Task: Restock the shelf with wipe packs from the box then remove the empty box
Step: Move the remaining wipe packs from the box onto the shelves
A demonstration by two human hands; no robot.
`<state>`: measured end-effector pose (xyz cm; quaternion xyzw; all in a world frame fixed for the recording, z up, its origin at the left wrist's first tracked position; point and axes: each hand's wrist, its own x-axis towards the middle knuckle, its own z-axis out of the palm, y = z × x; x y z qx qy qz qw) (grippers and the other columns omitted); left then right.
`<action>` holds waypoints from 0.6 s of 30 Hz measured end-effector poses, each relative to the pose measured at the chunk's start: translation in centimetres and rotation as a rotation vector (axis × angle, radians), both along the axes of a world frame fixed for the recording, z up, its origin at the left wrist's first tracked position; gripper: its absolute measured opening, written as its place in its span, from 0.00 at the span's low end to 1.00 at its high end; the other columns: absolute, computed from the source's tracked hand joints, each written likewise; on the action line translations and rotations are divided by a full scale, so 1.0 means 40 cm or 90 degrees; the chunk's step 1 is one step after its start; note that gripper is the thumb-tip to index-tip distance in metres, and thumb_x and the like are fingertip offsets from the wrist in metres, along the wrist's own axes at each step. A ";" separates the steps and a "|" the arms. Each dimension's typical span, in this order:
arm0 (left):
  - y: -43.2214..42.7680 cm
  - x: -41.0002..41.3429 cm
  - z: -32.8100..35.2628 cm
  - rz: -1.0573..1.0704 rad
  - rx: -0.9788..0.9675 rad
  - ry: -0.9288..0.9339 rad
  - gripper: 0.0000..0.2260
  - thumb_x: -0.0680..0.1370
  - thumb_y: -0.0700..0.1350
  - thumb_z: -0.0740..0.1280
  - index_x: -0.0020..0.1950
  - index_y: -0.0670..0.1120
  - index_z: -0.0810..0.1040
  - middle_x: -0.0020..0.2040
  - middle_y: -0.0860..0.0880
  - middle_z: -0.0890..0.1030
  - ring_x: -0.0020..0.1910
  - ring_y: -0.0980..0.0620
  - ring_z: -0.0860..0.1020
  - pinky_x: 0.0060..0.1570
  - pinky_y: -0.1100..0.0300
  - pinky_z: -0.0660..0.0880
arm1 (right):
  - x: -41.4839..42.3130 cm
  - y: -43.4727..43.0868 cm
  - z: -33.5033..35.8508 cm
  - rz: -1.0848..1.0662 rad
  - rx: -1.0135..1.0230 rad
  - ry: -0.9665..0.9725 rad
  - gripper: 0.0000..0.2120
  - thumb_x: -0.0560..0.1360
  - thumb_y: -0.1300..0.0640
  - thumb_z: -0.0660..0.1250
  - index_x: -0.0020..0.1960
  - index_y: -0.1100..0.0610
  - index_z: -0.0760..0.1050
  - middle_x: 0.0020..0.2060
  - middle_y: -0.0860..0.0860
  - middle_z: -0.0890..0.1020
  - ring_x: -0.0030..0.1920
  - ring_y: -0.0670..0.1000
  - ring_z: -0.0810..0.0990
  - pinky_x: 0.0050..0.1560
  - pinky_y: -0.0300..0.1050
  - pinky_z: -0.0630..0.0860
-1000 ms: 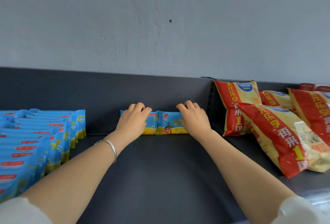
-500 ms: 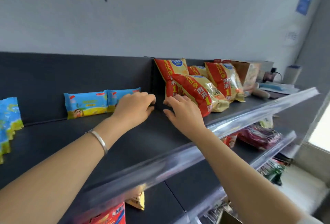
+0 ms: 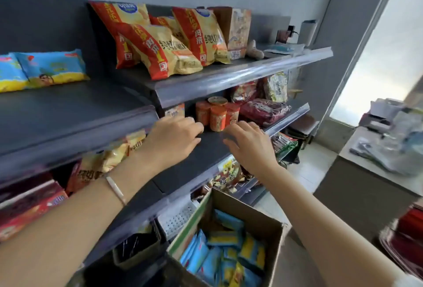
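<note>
Two blue-and-yellow wipe packs (image 3: 45, 68) stand against the back panel of the dark top shelf (image 3: 75, 112) at the left. An open cardboard box (image 3: 249, 212) sits low in front of the shelving, with several more blue wipe packs (image 3: 219, 257) inside. My left hand (image 3: 174, 136) and my right hand (image 3: 249, 144) hover side by side in front of the second shelf, above the box. Both hold nothing, fingers loosely bent, palms down.
Red-and-yellow snack bags (image 3: 160, 41) fill the top shelf's right part. Orange tubs (image 3: 217, 114) and dark red packets (image 3: 263, 110) stand on the second shelf. Lower shelves hold more snacks (image 3: 226, 177). A grey counter (image 3: 377, 172) with bags stands at the right across a tiled aisle.
Both hands came off the wipe packs on the top shelf and dropped down and right, empty. My view swung right and down, and the box came into sight.
</note>
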<state>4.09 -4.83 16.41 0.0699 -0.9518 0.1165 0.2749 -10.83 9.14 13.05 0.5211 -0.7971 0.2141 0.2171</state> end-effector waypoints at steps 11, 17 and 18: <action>0.204 -0.136 -0.346 0.084 0.158 -0.242 0.11 0.79 0.50 0.61 0.58 0.47 0.75 0.54 0.48 0.78 0.58 0.45 0.75 0.52 0.54 0.68 | -0.106 0.217 -0.362 0.012 0.316 -0.191 0.15 0.77 0.50 0.61 0.62 0.52 0.73 0.56 0.52 0.77 0.59 0.58 0.74 0.53 0.52 0.74; 0.193 -0.145 -0.522 0.112 0.229 -0.416 0.11 0.79 0.51 0.59 0.58 0.49 0.73 0.56 0.51 0.76 0.59 0.48 0.73 0.54 0.55 0.68 | -0.103 0.214 -0.556 0.026 0.510 -0.303 0.16 0.78 0.53 0.60 0.65 0.52 0.69 0.56 0.54 0.74 0.59 0.58 0.73 0.51 0.52 0.76; 0.189 -0.149 -0.546 0.107 0.244 -0.436 0.11 0.79 0.51 0.60 0.59 0.49 0.73 0.56 0.51 0.76 0.59 0.48 0.73 0.54 0.55 0.69 | -0.102 0.208 -0.585 0.023 0.532 -0.310 0.16 0.78 0.54 0.59 0.65 0.52 0.69 0.56 0.54 0.75 0.59 0.58 0.73 0.51 0.52 0.76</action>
